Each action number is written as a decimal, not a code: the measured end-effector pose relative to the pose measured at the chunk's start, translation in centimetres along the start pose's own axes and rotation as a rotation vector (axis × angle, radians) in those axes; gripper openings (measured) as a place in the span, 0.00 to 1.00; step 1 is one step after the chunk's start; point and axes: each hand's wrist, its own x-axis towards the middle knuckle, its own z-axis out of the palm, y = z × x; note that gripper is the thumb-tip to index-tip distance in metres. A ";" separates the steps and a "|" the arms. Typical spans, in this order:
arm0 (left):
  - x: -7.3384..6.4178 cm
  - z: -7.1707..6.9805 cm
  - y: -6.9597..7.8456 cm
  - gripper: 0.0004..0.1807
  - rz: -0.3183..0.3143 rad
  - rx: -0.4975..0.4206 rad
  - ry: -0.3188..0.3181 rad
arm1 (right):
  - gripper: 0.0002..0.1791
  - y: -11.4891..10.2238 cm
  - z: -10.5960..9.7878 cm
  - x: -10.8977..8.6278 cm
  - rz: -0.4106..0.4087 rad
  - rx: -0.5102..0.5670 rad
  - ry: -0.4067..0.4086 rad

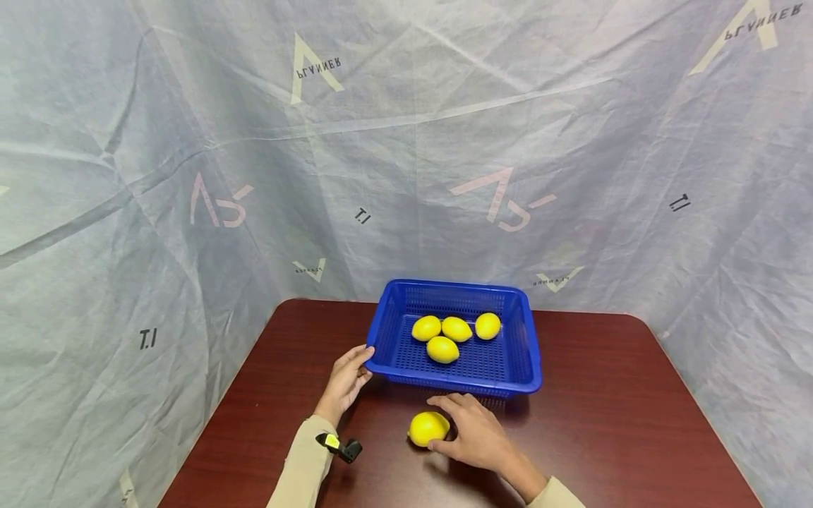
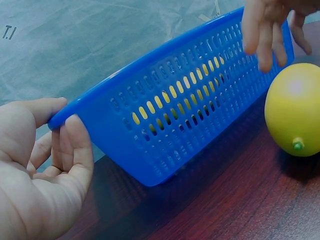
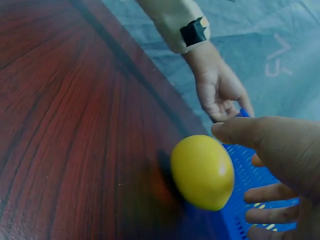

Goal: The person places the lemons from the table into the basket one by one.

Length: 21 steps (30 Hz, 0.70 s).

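Observation:
A blue plastic basket (image 1: 444,383) with slotted walls stands on the table, holding several yellow lemons (image 1: 442,349). At its near left corner my left hand (image 1: 343,384) pinches the rim between thumb and fingers, which the left wrist view shows closely. In front of the basket a single lemon (image 1: 428,429) lies on the table, its green stem tip (image 2: 298,145) visible in the left wrist view. Just right of this lemon is my right hand (image 1: 473,430), thumb and fingers spread apart around its side. In the right wrist view a gap shows between the fingers (image 3: 272,215) and the lemon.
The dark red wooden table (image 1: 603,423) extends to both sides of the basket. A grey printed cloth (image 1: 406,176) hangs behind the table and along its sides. A small black device (image 1: 339,446) is strapped to the left sleeve.

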 end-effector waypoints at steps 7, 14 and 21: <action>0.0 0.1 -0.1 0.17 0.004 0.005 0.004 | 0.42 0.3 1.5 0.3 -0.001 -0.015 -0.025; 0.0 0.1 -0.1 0.17 0.009 0.011 -0.006 | 0.37 0.4 2.5 0.3 -0.032 -0.046 -0.006; 0.1 -0.1 -0.1 0.16 0.005 0.011 0.001 | 0.32 0.6 3.2 0.4 -0.067 -0.039 0.036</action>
